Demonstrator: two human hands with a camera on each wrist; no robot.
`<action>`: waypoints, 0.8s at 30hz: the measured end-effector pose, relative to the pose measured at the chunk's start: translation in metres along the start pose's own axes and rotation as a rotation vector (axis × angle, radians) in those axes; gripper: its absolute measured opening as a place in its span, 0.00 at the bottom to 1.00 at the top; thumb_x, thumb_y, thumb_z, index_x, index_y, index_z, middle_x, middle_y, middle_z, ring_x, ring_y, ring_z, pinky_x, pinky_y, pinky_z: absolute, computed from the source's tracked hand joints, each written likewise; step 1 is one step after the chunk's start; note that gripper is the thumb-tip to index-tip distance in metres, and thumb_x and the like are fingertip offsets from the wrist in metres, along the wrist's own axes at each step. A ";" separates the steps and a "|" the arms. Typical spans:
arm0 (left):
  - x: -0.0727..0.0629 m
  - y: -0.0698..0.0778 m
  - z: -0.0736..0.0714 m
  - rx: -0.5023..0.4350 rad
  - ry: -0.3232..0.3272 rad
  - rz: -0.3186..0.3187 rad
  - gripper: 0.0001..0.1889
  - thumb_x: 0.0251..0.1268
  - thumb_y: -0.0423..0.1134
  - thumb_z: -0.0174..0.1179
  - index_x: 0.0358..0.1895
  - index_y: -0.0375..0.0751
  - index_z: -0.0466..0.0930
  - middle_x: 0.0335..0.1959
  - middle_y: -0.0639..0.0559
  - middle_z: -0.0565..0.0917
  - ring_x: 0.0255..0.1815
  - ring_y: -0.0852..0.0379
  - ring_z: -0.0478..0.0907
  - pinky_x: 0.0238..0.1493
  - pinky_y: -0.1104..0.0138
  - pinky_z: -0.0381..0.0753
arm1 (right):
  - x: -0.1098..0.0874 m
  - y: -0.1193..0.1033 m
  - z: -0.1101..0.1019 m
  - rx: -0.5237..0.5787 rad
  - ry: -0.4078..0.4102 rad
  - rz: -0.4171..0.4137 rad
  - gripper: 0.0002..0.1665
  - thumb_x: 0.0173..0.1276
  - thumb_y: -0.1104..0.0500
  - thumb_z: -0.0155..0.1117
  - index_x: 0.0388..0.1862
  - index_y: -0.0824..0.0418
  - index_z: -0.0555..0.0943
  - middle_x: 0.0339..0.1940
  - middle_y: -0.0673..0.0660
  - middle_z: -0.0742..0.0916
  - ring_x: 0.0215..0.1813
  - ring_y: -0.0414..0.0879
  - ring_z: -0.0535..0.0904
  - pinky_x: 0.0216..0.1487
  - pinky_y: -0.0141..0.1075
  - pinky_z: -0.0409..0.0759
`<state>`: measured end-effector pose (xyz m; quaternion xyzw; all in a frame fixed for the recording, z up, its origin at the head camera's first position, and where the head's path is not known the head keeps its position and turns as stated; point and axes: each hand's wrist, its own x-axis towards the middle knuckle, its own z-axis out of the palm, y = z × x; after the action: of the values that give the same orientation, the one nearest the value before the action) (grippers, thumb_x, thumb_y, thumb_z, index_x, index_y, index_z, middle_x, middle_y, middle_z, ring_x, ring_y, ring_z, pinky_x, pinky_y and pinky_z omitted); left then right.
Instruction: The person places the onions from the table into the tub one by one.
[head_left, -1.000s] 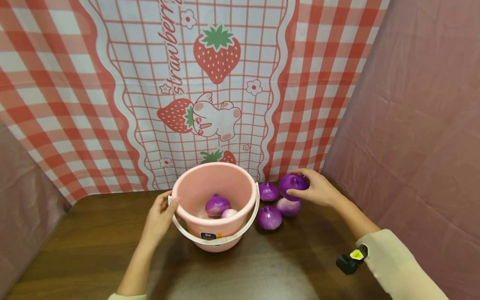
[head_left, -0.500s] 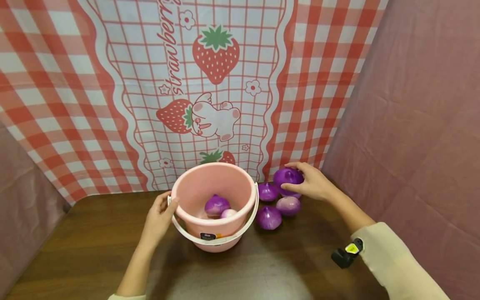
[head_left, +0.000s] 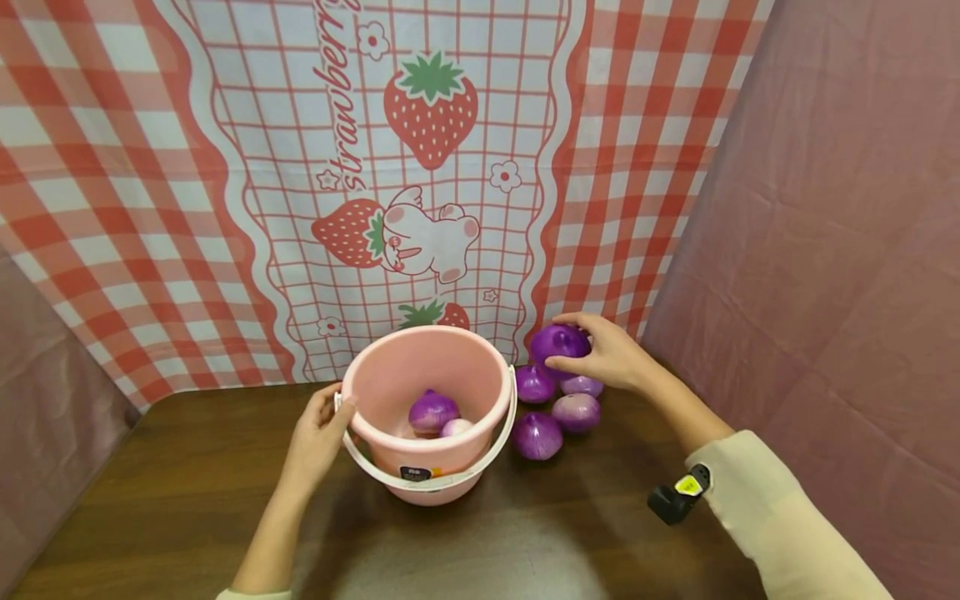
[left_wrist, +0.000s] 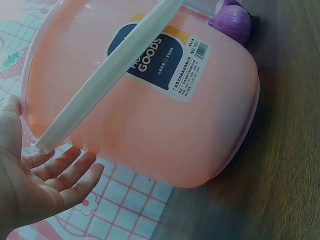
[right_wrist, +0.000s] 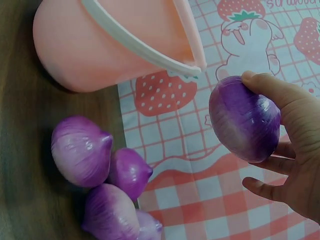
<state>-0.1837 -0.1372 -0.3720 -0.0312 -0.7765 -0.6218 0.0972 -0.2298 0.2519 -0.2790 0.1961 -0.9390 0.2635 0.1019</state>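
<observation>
Onion (head_left: 560, 348), seemingly mid-transfer, is held right of the bucket (head_left: 459, 455) (head view), whose rim (left_wrist: 26, 75) is gripped by the left hand (left_wrist: 37, 190) (left wrist view), and, pinched by the right hand (right_wrist: 302, 142) (right wrist view), must presumably be carried left.

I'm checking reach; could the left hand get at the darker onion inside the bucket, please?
Probably yes, if the left hand releases the pink bucket; its open top leaves the darker onion uncovered.
</observation>
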 end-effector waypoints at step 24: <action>0.000 0.001 0.000 -0.011 -0.013 -0.009 0.23 0.71 0.43 0.50 0.63 0.35 0.64 0.55 0.28 0.76 0.31 0.73 0.76 0.34 0.75 0.78 | 0.018 -0.030 0.003 0.004 -0.015 -0.049 0.41 0.53 0.41 0.71 0.62 0.57 0.71 0.57 0.59 0.78 0.56 0.52 0.75 0.52 0.46 0.78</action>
<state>-0.1834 -0.1372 -0.3713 -0.0320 -0.7739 -0.6262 0.0892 -0.2339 0.2211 -0.2622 0.2212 -0.9342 0.2611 0.1008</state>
